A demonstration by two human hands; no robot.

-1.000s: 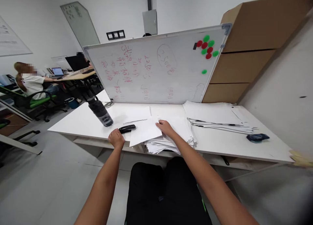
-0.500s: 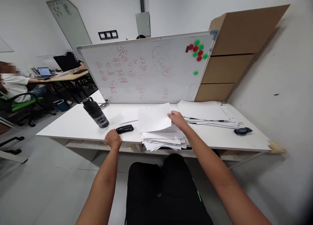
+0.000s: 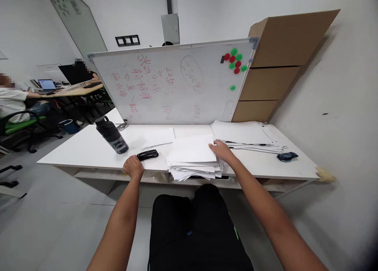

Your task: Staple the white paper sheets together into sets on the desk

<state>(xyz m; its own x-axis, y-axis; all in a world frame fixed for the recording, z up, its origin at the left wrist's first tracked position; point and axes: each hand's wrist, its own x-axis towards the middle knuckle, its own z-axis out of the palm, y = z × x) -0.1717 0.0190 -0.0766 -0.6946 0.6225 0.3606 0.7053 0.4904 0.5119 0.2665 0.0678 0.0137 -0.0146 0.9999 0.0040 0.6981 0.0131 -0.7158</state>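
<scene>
Holding the right edge of the top sheet [image 3: 191,147], the right hand [image 3: 221,150] had its grip narrowed to a pinch, the thumb lapped over the paper, probably to keep the sheet under control where it lay on the stack of paper [image 3: 195,171]. That stack sat just left of the right hand, its ragged near side seeming to overhang the edge of the desk [image 3: 73,149].

The left hand [image 3: 134,167] was curled at the desk edge, right by the near end of the stapler [image 3: 148,155]; whether its fingers gripped the tool or merely rested beside it, one could not tell. The stapler pointed toward the stack, likely so that both stayed within easy reach. The bottle [image 3: 112,135] stood beyond the left hand and to its left, perhaps to leave room for the papers.

By count, there were two hands, one stapler, one bottle and one whiteboard [image 3: 212,96] beyond both hands, bearing four red discs [image 3: 238,64] and five green discs [image 3: 233,88]. Past the right hand, to its right, lay one other pile of paper [image 3: 242,132], with three cardboard boxes [image 3: 267,84] farther off. The sheets were too many to count.
</scene>
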